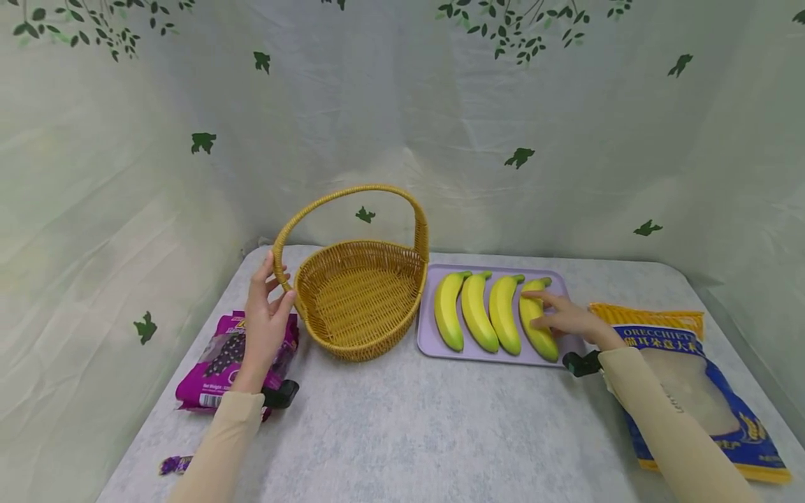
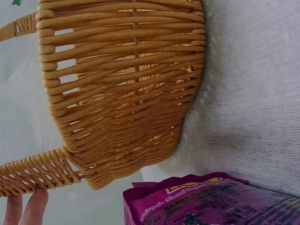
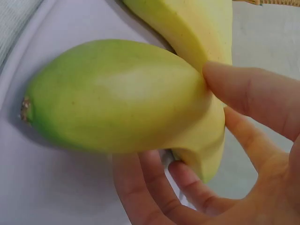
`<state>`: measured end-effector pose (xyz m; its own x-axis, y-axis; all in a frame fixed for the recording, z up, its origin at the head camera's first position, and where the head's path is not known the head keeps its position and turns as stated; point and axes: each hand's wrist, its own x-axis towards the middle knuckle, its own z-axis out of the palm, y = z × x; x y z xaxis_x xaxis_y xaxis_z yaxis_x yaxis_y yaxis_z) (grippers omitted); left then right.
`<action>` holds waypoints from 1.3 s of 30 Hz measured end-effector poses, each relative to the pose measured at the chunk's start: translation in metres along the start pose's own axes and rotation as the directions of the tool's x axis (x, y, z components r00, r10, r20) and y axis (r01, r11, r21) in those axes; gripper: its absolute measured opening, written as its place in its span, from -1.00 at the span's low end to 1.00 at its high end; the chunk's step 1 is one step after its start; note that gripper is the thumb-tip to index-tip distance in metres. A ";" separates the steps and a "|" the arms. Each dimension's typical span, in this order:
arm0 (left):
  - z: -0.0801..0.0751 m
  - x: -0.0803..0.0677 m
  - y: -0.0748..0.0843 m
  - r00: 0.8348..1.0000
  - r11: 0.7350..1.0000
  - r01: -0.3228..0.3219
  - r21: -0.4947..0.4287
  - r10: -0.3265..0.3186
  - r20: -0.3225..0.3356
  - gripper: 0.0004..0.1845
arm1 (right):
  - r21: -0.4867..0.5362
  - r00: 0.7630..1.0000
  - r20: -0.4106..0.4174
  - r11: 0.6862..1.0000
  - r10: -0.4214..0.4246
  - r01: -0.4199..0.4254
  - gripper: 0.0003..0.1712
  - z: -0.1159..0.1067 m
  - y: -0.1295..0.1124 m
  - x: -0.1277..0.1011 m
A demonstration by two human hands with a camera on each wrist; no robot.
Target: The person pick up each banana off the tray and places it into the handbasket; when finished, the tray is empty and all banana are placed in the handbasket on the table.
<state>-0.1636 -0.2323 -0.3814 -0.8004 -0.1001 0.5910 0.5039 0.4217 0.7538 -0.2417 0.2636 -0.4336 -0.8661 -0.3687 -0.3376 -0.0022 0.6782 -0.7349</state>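
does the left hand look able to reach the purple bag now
Probably yes: the purple bag lies close below the left hand, with no object seen on top, though that hand must release the handle first.

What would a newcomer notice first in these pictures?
Probably the golden-brown woven wicker basket with its tall arched handle, standing a little left of centre on the pale grey table in the head view, a person's left hand holding that handle. Next, the four yellow, curved, green-tipped bananas side by side on a lilac rectangular tray to the basket's right, where the right hand grips the rightmost banana.
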 end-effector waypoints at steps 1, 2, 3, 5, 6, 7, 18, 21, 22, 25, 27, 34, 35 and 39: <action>0.000 0.000 -0.001 1.000 1.000 -0.003 0.002 0.003 -0.002 -0.28 | 0.005 1.000 -0.001 1.000 -0.001 0.001 -0.21 0.000 0.000 0.000; 0.000 0.000 -0.001 1.000 1.000 -0.007 0.002 0.007 -0.003 -0.28 | 0.015 1.000 -0.005 1.000 -0.003 0.003 -0.21 0.001 0.000 0.000; 0.000 -0.001 -0.001 1.000 1.000 -0.009 0.001 0.009 -0.004 -0.28 | 0.028 1.000 -0.010 1.000 -0.005 0.006 -0.21 0.001 0.000 0.000; 0.001 -0.001 -0.002 1.000 1.000 -0.020 0.004 0.021 -0.008 -0.29 | 0.051 0.999 -0.029 0.999 -0.013 0.015 -0.21 0.001 -0.002 -0.001; 0.001 -0.001 -0.002 1.000 1.000 -0.026 0.008 0.026 -0.009 -0.29 | 0.059 0.999 -0.039 0.998 -0.020 0.022 -0.21 0.000 -0.003 -0.003; 0.001 -0.001 -0.002 0.999 0.999 -0.032 0.008 0.032 -0.009 -0.30 | 0.068 0.998 -0.047 0.997 -0.030 0.033 -0.21 0.000 -0.005 -0.005; 0.000 -0.002 0.002 1.000 1.000 0.001 0.019 0.000 -0.004 -0.32 | 0.097 0.983 -0.063 0.979 -0.173 0.179 -0.24 0.007 -0.056 -0.006; 0.001 -0.002 0.003 1.000 1.000 0.007 0.026 -0.007 -0.003 -0.32 | 0.102 0.972 -0.023 0.966 -0.236 0.237 -0.26 0.016 -0.073 -0.001; 0.001 -0.002 0.003 1.000 1.000 0.010 0.025 -0.010 -0.002 -0.33 | 0.110 0.965 -0.006 0.959 -0.261 0.260 -0.27 0.019 -0.079 0.001; 0.001 -0.002 0.003 1.000 1.000 0.016 0.027 -0.016 0.000 -0.33 | 0.128 0.940 0.041 0.935 -0.339 0.332 -0.29 0.029 -0.099 0.006; 0.001 -0.002 0.002 1.000 0.999 0.019 0.029 -0.019 0.002 -0.33 | 0.141 0.921 0.073 0.918 -0.383 0.371 -0.30 0.036 -0.113 0.009; 0.002 -0.001 0.002 1.000 0.999 0.020 0.048 -0.020 -0.006 -0.33 | 0.086 0.856 0.150 0.869 -0.495 0.487 -0.32 0.061 -0.158 0.021; 0.002 -0.001 0.003 1.000 0.998 0.021 0.050 -0.021 -0.009 -0.33 | 0.081 0.853 0.161 0.868 -0.496 0.490 -0.32 0.065 -0.163 0.023; 0.002 -0.002 0.005 0.999 0.998 0.027 0.053 -0.026 -0.020 -0.33 | 0.055 0.839 0.191 0.859 -0.509 0.509 -0.34 0.080 -0.181 0.036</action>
<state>-0.1605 -0.2278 -0.3791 -0.8064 -0.1293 0.5771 0.4642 0.4661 0.7531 -0.2324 0.0762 -0.3599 -0.6303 -0.7761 -0.0214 -0.4149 0.3600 -0.8356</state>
